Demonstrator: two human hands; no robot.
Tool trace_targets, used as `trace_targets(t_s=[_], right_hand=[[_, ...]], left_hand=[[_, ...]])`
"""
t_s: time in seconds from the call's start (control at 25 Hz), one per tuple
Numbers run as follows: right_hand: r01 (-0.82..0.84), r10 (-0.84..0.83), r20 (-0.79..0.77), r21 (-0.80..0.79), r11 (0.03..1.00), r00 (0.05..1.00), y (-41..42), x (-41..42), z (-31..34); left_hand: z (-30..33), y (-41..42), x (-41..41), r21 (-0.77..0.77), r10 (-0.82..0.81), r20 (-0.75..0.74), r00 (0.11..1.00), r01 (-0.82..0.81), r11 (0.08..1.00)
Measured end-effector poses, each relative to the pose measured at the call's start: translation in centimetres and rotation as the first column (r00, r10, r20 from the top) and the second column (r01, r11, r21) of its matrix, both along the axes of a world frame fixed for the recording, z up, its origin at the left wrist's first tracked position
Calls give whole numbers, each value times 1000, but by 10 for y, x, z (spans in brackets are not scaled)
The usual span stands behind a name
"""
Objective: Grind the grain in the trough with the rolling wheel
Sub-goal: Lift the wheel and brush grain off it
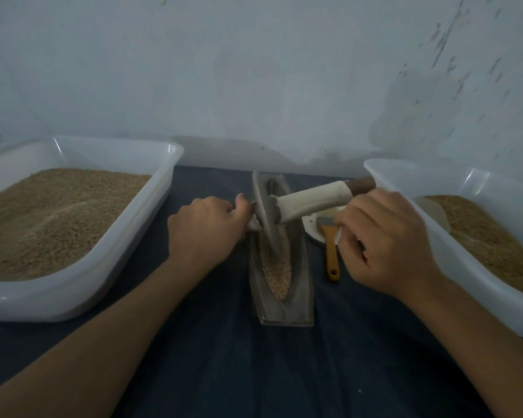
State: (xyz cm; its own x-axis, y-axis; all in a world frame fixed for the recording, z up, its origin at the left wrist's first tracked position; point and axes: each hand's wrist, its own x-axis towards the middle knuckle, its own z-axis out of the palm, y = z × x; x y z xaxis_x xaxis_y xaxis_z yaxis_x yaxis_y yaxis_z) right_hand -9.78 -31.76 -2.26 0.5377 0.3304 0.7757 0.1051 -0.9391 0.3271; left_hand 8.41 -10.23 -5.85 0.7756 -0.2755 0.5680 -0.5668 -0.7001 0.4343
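Note:
A grey boat-shaped trough stands lengthwise at the table's middle, with pale grain lying in its groove. The grey rolling wheel stands on edge in the far half of the groove. Its axle handle, wrapped in cream cloth, tilts up to the right and ends in bare brown wood. My left hand is closed around the left handle stub beside the wheel. My right hand hovers just below the right handle end with its fingers curled. Whether it touches the handle is hidden.
A white tub of brown grain fills the left side, and a second one sits at the right. Between the trough and the right tub lie an orange-handled brush and a small white dish. A pale wall rises close behind.

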Motion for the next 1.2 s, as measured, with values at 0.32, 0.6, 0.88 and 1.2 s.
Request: trace_targets(t_s=[0.32, 0.6, 0.88, 1.2], right_hand=[[154, -287, -585, -266, 952, 759, -17, -1, -20], [48, -158, -533, -216, 975, 831, -21, 1, -28], [82, -91, -288, -43, 996, 953, -11, 9, -6], [-114, 62, 110, 584, 803, 992, 25, 43, 32]], left_hand=[[-6, 12, 7, -292, -63, -278, 959, -21, 956], [-10, 16, 22, -509, -215, -486, 847, -74, 857], [-3, 18, 23, -663, -345, -540, 768, -134, 737], [-3, 19, 23, -667, -405, -516, 755, -58, 743]])
